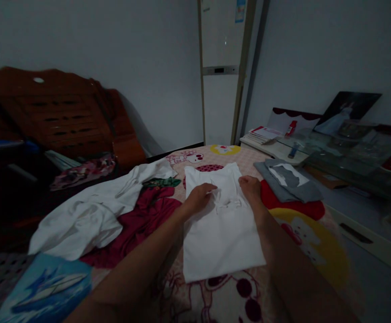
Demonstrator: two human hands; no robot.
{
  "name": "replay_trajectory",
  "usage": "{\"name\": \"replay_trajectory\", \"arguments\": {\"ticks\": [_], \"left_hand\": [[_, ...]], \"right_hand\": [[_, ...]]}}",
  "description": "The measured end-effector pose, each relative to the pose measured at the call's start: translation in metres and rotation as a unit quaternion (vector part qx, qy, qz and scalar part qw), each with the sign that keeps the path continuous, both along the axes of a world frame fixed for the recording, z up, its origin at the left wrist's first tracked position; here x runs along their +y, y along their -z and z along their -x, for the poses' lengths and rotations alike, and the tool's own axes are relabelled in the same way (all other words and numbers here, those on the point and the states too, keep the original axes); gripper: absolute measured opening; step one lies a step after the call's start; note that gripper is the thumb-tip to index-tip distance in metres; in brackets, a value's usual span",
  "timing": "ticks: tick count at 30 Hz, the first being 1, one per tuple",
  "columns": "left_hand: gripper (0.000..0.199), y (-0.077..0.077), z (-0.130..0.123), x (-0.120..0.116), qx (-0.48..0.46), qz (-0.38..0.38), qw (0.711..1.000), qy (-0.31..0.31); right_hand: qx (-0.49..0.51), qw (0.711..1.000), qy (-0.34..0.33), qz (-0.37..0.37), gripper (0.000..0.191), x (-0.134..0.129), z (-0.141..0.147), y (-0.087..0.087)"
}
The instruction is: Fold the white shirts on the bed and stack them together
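Observation:
A white shirt lies folded into a long rectangle, its curved neckline at the far end and creases gathered across its upper middle. My left hand is closed on the cloth near the upper left part, thumb and fingers pointing inward. On the opposite side, my right hand is curled like a fist at the shirt's upper right edge, gripping the cloth there. To the left lie a rumpled white garment and a dark red garment. A folded grey garment rests on a red one at the right.
Cartoon-patterned cloth covers the rounded surface under the clothes. A blue printed fabric is at the near left. Behind stand a wooden bench and a tall white cabinet-like unit. At right, a glass-topped stand holds papers, bottles and a picture.

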State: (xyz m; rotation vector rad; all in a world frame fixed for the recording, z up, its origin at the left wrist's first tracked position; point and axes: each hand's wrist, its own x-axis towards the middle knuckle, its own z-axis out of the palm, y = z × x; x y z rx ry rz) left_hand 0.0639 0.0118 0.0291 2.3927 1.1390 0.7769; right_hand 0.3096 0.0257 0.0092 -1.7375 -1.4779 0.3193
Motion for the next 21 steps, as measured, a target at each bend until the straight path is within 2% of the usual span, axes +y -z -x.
{"name": "replay_trajectory", "arguments": {"ticks": [2,3,6,8,10,13,17,21], "left_hand": [[0.034,0.01,-0.005,-0.007,0.016,-0.023,1.0,-0.013],[0.031,0.012,-0.006,-0.007,0.023,-0.028,0.999,-0.021],[0.024,0.016,-0.007,-0.001,0.024,-0.038,0.998,-0.034],[0.024,0.018,-0.004,0.004,0.018,-0.048,0.998,-0.037],[0.026,0.02,-0.001,0.007,0.01,-0.064,0.997,-0.044],[0.029,0.022,0.004,0.009,0.002,-0.103,0.993,-0.051],[0.024,0.024,0.006,0.007,0.038,-0.112,0.992,-0.047],[0.019,0.024,0.006,0.008,0.077,-0.066,0.993,-0.059]], "right_hand": [[0.046,0.998,0.01,-0.035,0.022,-0.003,0.008,-0.007],[0.078,0.996,-0.006,-0.041,0.021,-0.004,0.012,-0.01],[0.129,0.985,-0.111,0.012,0.021,-0.007,0.025,-0.014],[0.095,0.977,-0.187,0.041,0.017,-0.01,0.033,-0.014],[0.041,0.965,-0.255,0.036,0.015,-0.013,0.04,-0.015],[0.013,0.948,-0.316,0.024,0.015,-0.019,0.047,-0.016],[0.075,0.936,-0.338,0.061,0.017,-0.02,0.045,-0.017],[0.196,0.93,-0.29,0.111,0.023,-0.016,0.032,-0.017]]}}
